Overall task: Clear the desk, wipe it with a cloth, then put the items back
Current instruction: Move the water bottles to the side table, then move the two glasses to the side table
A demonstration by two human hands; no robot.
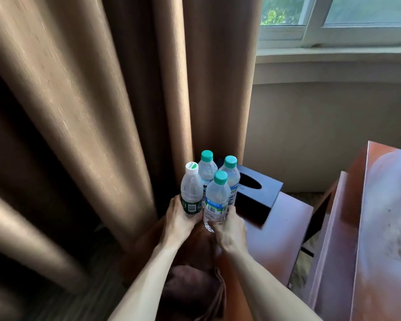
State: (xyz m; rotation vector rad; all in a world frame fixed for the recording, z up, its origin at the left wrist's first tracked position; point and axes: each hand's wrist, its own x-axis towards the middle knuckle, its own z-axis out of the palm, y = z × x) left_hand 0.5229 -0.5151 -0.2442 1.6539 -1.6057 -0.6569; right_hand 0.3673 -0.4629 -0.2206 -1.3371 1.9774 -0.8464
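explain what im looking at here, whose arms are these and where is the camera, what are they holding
There is no machine here. The one picture comes from a wide-angle camera worn on a person's head, looking forward and down, so the two bare arms coming in from the bottom edge are that person's own.

The left hand grips a white-capped bottle with a dark green label. The right hand grips a teal-capped bottle. Two more teal-capped bottles stand bunched close behind them; who bears their weight is hidden.

Beside the bottles a dark tissue box sits on a reddish wooden side table. At the right edge is the desk, its glossy top showing pale patches. Brown curtains hang behind, with a window at upper right.
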